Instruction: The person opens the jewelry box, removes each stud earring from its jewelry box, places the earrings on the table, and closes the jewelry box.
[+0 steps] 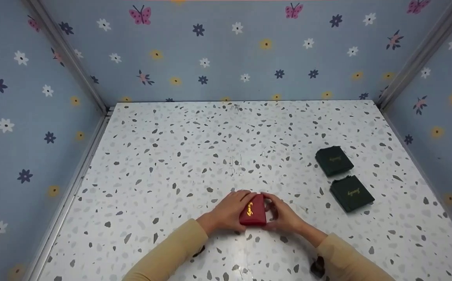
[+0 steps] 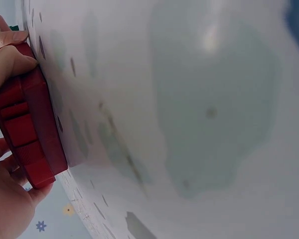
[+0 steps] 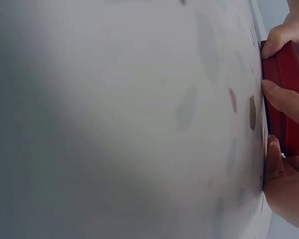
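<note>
- Left grip (image 1: 229, 211): the person's bare left hand is curled about the left side of a red box (image 1: 256, 216), the fingers toward its far edge and the thumb by its near left corner.
- Right grip (image 1: 288, 219): curled about the right side of the same box, a finger at the far right corner and the thumb at the near right corner, with a gap between the palm and the box's side.
- The red box thus sits between the two hands, touched by both, gold lettering (image 1: 250, 208) facing up and close to the left fingers.
- Both wrist views show its side very close to the worktop (image 1: 171, 164); whether the underside touches all along, I cannot tell.
- Beige sleeves cover both forearms; a dark item, not clear enough to name, shows beside the right cuff (image 1: 329, 246).
- To the right, well apart from the hands, two dark green boxes with gold lettering rest on the speckled worktop: a nearer one (image 1: 352, 194) and a farther one (image 1: 334, 160), close together.
- Beyond, blue walls (image 1: 229, 43) patterned with flowers and butterflies.
</note>
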Action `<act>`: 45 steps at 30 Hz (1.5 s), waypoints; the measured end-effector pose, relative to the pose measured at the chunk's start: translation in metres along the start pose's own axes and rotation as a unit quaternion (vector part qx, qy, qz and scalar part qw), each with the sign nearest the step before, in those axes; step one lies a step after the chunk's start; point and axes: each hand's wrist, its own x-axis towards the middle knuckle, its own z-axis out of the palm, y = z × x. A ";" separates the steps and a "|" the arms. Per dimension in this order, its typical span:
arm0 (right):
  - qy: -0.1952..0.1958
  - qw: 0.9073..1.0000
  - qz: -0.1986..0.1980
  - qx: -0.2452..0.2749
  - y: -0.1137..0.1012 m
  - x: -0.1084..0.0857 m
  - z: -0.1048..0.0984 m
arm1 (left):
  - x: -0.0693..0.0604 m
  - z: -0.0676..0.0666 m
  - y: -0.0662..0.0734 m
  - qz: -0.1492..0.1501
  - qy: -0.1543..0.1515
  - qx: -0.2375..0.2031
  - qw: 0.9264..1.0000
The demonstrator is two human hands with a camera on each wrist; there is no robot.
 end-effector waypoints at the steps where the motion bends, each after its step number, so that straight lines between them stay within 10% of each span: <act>1: 0.000 1.000 0.003 0.000 0.000 0.000 0.000 | 0.000 0.000 0.000 -0.001 -0.001 0.000 1.000; 45: -0.002 1.000 0.003 -0.006 -0.001 0.000 0.000 | -0.004 -0.004 -0.001 -0.003 0.003 -0.047 0.999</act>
